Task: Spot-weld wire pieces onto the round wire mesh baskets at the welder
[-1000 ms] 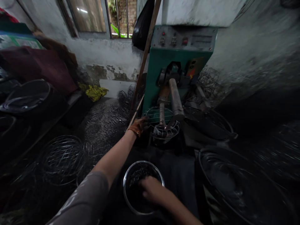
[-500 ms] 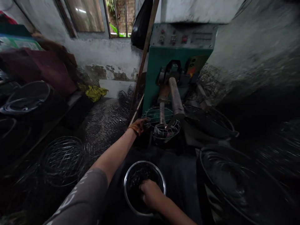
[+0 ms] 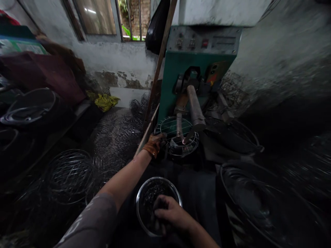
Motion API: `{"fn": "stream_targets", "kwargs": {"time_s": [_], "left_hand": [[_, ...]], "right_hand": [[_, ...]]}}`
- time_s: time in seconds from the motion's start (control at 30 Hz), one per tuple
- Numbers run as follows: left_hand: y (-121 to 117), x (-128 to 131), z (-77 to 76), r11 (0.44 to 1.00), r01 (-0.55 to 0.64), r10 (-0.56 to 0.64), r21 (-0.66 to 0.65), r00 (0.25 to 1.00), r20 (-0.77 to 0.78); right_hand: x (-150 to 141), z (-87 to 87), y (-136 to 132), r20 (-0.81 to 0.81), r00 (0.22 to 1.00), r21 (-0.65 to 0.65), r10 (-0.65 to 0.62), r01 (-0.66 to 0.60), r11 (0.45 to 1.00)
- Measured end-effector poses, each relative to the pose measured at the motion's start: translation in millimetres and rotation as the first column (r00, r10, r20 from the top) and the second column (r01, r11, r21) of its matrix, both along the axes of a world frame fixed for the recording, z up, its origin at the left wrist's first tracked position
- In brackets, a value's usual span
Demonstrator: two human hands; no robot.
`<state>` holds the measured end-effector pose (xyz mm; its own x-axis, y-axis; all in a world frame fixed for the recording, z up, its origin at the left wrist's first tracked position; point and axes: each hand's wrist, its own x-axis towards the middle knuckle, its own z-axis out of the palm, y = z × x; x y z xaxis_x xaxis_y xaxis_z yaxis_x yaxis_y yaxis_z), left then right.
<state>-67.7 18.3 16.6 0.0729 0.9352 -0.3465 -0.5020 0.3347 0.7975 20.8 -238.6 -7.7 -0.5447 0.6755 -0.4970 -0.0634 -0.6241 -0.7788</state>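
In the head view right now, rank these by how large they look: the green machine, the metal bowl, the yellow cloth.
1. green machine
2. metal bowl, though its nearness to the camera enlarges it
3. yellow cloth, farther off

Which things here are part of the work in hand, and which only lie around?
In use:
left hand, gloved, on the wire cage
green machine, its rod tip glowing on that cage
right hand in the metal bowl of small dark pieces

Lying about:
wire cages piled at left
yellow cloth
dark basin
large basin
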Motion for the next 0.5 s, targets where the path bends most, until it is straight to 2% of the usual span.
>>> {"fn": "stream_targets", "kwargs": {"time_s": [0.1,0.2,0.3,0.37,0.4,0.43,0.47,0.5], "left_hand": [[-2.5,7.5,-3.6,1.0,-0.009,0.009,-0.027,1.0,0.002],[-6.3,8.8,-1.9,0.999,-0.028,0.028,-0.022,1.0,0.004],[-12.9,6.6,5.5,0.999,-0.034,0.034,0.025,0.999,0.001],[-19.4,5.9,11.2,0.996,-0.044,0.043,0.071,0.999,0.015],[-23.1,6.4,13.7,0.995,-0.047,0.045,0.091,0.999,0.023],[-27.0,7.6,15.8,0.993,-0.055,0.052,0.1,0.998,0.025],[-30.7,9.5,17.6,0.993,-0.058,0.056,0.098,0.998,0.026],[-34.0,11.8,19.1,0.994,-0.064,0.062,0.087,0.998,0.027]], "right_hand": [[-4.1,-5.4,-14.5,-0.066,0.991,-0.157,0.116,-0.125,0.98],[-9.6,-8.4,-24.5,-0.008,0.989,-0.175,0.15,-0.149,0.973],[-8.4,3.4,-16.1,0.012,0.99,-0.183,0.141,-0.136,0.974],[1.6,20.1,4.3,0.07,0.997,-0.105,0.029,-0.021,0.994],[9.6,29.3,18.4,0.124,0.989,-0.013,-0.086,0.088,0.996],[19.1,37.8,34.2,0.174,0.952,0.133,-0.252,0.231,0.964],[29.5,44.7,50.8,0.2,0.883,0.274,-0.425,0.366,0.889],[40.0,49.2,67.1,0.199,0.791,0.375,-0.578,0.483,0.791]]}}
